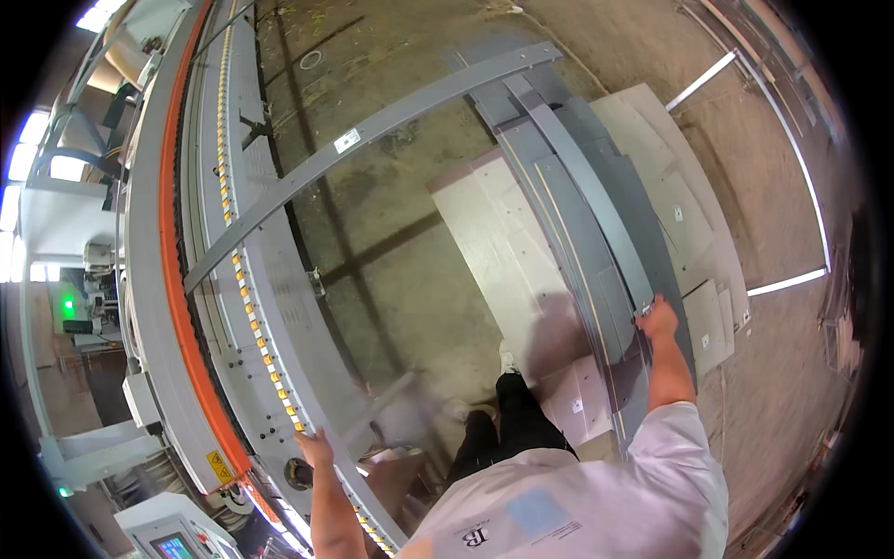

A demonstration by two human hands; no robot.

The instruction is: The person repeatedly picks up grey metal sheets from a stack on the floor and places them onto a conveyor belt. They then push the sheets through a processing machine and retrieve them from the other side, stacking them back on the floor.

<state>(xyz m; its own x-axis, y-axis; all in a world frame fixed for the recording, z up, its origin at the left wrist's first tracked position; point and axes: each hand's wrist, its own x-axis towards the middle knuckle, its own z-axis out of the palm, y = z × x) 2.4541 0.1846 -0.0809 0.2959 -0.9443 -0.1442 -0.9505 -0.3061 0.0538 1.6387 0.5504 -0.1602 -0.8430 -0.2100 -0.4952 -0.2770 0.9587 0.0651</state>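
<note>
My right hand (657, 318) grips the near end of a long, narrow grey strip (589, 182), its fingers closed around the end. That strip lies lengthwise along a stack of grey panels (568, 200) on my right. On the other side, my left hand (316, 448) rests at the rail of small yellow and white rollers (253, 312) on a long machine. Its fingers look extended and hold nothing that I can make out. A long grey bar (400, 119) with a white label spans from the machine across to the far end of the stack.
The machine has an orange band (172, 214) along its length and a control screen (173, 547) at the lower left. Pale boards (512, 228) lie beside the stack, and more flat boards (675, 200) sit beyond it. A white frame (799, 158) lies on the floor at right.
</note>
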